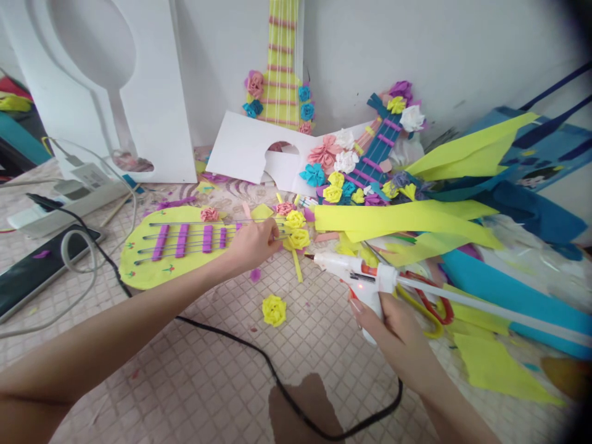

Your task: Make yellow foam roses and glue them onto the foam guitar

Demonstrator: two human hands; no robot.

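Note:
My right hand (400,330) is wrapped around the handle of a white hot glue gun (356,271) with a glue stick out of its back. Its dark nozzle points left, near the yellow paper flowers. My left hand (256,243) lies over the narrow end of a yellow paper guitar (139,240), its fingers curled together; what they pinch is hidden. Dark strings and purple bars run along the guitar. Yellow crepe paper flowers (296,237) and a pink flower (284,208) sit just beyond my left fingers. A loose yellow paper flower (274,310) lies nearer on the tablecloth.
A black cord (252,345) loops across the front. A phone (41,271) and a power strip (65,200) lie left. Scissors (432,308) and yellow paper strips (407,219) crowd the right. Behind stand white cut-out boards (161,92) and a decorated blue guitar (382,145).

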